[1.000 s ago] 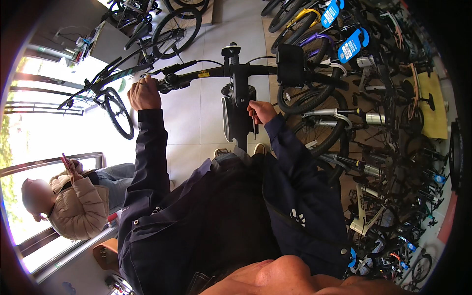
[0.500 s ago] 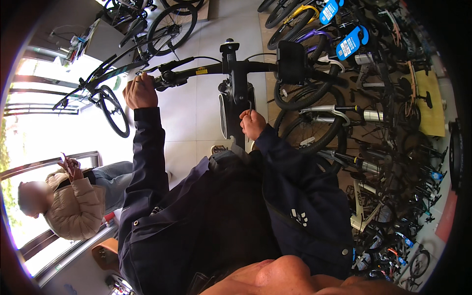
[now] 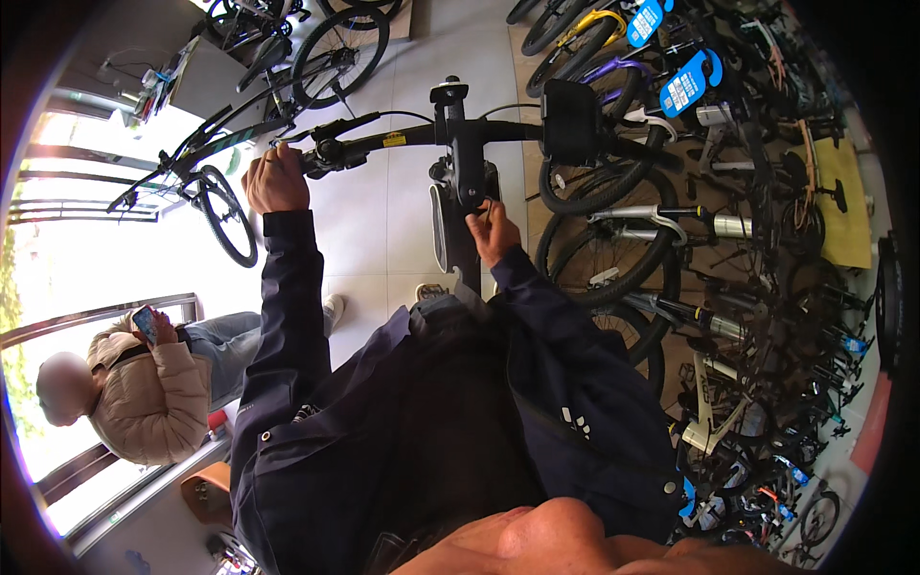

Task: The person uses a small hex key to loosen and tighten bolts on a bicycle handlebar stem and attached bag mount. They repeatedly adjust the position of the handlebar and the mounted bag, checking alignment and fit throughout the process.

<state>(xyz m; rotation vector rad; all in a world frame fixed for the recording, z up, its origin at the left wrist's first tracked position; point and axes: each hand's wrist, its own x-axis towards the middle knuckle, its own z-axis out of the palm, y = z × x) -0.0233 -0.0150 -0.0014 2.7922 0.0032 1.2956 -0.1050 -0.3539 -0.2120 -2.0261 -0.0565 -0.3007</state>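
A bicycle's black handlebar (image 3: 412, 136) spans the upper middle, its stem (image 3: 469, 158) running back toward me. My left hand (image 3: 276, 180) is closed round the bar's left grip, beside the brake lever (image 3: 337, 129). My right hand (image 3: 494, 233) pinches at the right rear side of the stem, close to a bolt (image 3: 471, 195). A thin bent rod like a hex key showed in these fingers a moment ago; now they mostly hide it. A black rectangular device (image 3: 572, 123) is mounted on the right part of the bar.
Rows of parked bicycles (image 3: 613, 235) crowd the right side, some with blue hang tags (image 3: 690, 84). Another bicycle (image 3: 225, 139) stands at the far left. A person in a beige padded jacket (image 3: 153, 398) holds a phone (image 3: 146, 324) on the left, by the windows.
My right hand has turned and shifted slightly up against the stem, and the thin rod no longer stands out from it. My left hand keeps its hold. The other person's phone has tilted.
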